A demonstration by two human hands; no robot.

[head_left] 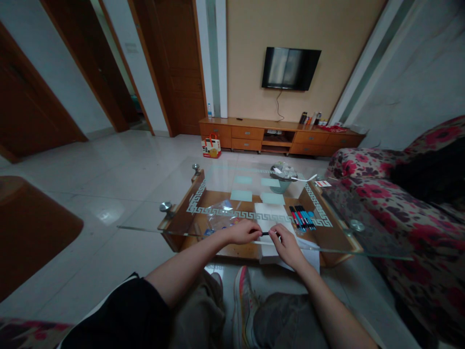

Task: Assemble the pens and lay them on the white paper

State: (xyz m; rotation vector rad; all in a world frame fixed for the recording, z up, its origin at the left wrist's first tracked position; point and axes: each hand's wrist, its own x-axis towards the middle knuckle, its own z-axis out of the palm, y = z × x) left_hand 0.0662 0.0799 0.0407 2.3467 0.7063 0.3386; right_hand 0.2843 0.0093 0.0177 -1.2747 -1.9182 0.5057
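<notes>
Between my two hands, level above the near edge of the glass coffee table, is a slim black pen (265, 233). My left hand (245, 231) pinches its left end with closed fingers. At its other end, the fingers of my right hand (284, 241) are closed round it, hiding that part. To the right on the table lies a row of pens (301, 217) with black, red and blue parts. White paper (267, 211) lies beyond and under my hands, and a clear plastic bag (222, 213) is to the left of them.
The glass tabletop (141, 230) reaches out past its wooden base. Toward the far right stand a bowl (279, 186) and a small card (323, 183). A flowered sofa (374, 194) borders the right side; a brown stool-like piece (36, 228) stands left.
</notes>
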